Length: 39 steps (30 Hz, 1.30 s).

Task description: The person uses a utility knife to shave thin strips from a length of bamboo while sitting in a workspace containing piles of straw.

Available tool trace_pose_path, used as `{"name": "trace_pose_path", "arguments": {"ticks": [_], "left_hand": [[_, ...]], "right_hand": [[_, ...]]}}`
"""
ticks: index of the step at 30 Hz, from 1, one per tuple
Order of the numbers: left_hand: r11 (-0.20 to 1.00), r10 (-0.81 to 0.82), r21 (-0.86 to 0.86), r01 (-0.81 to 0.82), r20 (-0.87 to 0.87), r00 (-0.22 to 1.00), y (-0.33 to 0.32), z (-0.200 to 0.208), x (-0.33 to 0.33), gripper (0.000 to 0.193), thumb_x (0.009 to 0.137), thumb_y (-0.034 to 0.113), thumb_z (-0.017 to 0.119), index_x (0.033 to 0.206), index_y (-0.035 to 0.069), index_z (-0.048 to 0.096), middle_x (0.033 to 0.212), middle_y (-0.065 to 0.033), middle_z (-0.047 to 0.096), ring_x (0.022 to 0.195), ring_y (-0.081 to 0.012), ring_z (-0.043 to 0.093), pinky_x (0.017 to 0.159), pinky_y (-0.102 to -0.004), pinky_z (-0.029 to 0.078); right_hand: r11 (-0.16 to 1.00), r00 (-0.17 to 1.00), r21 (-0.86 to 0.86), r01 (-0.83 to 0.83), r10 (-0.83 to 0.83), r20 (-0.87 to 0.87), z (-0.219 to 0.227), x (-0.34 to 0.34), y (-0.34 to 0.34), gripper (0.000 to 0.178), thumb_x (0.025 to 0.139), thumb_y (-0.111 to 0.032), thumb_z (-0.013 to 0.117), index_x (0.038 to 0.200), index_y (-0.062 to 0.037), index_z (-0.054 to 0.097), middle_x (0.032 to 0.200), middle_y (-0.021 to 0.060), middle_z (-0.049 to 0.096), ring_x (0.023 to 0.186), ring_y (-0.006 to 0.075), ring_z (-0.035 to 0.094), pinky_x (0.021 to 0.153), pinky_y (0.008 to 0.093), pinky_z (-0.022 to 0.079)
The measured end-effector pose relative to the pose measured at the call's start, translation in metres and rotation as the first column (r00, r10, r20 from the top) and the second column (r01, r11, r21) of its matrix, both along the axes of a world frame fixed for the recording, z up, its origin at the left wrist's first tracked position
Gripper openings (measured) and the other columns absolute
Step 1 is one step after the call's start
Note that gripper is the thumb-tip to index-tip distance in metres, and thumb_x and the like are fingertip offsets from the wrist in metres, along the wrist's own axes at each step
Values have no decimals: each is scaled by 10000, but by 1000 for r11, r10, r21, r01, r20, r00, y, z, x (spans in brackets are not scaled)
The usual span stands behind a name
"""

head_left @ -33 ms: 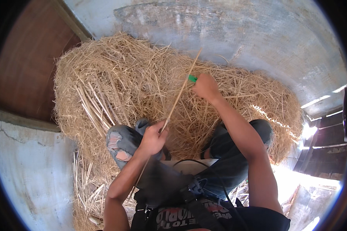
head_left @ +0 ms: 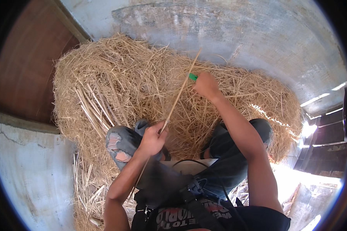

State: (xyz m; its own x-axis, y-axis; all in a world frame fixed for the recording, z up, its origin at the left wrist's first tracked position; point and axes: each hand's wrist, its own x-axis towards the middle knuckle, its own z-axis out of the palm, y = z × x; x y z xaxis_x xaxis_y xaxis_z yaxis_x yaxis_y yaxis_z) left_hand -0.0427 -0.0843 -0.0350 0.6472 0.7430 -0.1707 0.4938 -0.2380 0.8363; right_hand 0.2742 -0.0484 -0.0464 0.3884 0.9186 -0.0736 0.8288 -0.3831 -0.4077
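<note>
My left hand (head_left: 153,139) is closed around a long, thin, bamboo-like strip (head_left: 180,92), in front of my left knee. The strip slants up and to the right over the straw, and its lower part runs down beside my left forearm. Farther out, my right hand (head_left: 207,85) grips a small green tool (head_left: 192,76), most of it hidden in the fist. The tool's green end meets or lies right beside the strip's upper part; I cannot tell whether they touch.
A thick heap of dry straw and shavings (head_left: 142,73) spreads before me. Several pale split sticks (head_left: 92,107) lie on its left side. A grey wall (head_left: 239,34) rises behind it, with a brown panel (head_left: 31,65) at left. Bright light enters past dark boards (head_left: 324,146) at right.
My right hand and the green tool have shifted very slightly away from me. My left hand keeps its hold on the strip.
</note>
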Motion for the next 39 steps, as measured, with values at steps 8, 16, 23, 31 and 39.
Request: {"name": "trace_pose_path", "arguments": {"ticks": [8,16,23,31,39], "left_hand": [[995,-83,60,79,65,994,-2,1,5,372,972,127,584,1327,33,638,658,-159,591,543,-170,575,569,-340,484],[982,-181,37,184,-71,981,-4,-1,-1,358,980,126,580,1325,59,648,697,-123,609,606,-155,599,614,-335,505],[960,-31,-271,69,143,989,-1,2,-19,330,1023,102,554,1337,40,636,618,38,476,488,-61,445,465,-244,376],[722,140,-674,155,362,922,14,19,-5,372,1037,73,528,1403,22,577,622,72,368,483,-30,311,437,-226,256],[721,147,-672,166,383,912,21,15,6,373,1052,91,491,1415,33,557,594,69,355,456,-35,303,420,-226,254]], "right_hand": [[979,978,0,206,-206,-38,9,45,9,196,826,-172,701,779,18,678,734,166,668,657,269,679,587,399,562],[874,878,116,472,-453,-156,-7,120,6,265,828,-176,647,871,79,701,856,264,717,811,385,725,711,460,586],[752,772,370,545,-623,129,0,270,-38,329,783,-257,666,822,66,715,903,283,727,869,412,726,783,480,581],[999,999,52,11,-9,-34,94,72,-29,269,832,-192,631,780,67,682,757,218,645,677,348,642,725,480,560],[917,911,-23,-398,392,-127,65,-49,-59,189,705,-157,693,749,27,707,708,237,668,706,411,696,662,504,568]]}}
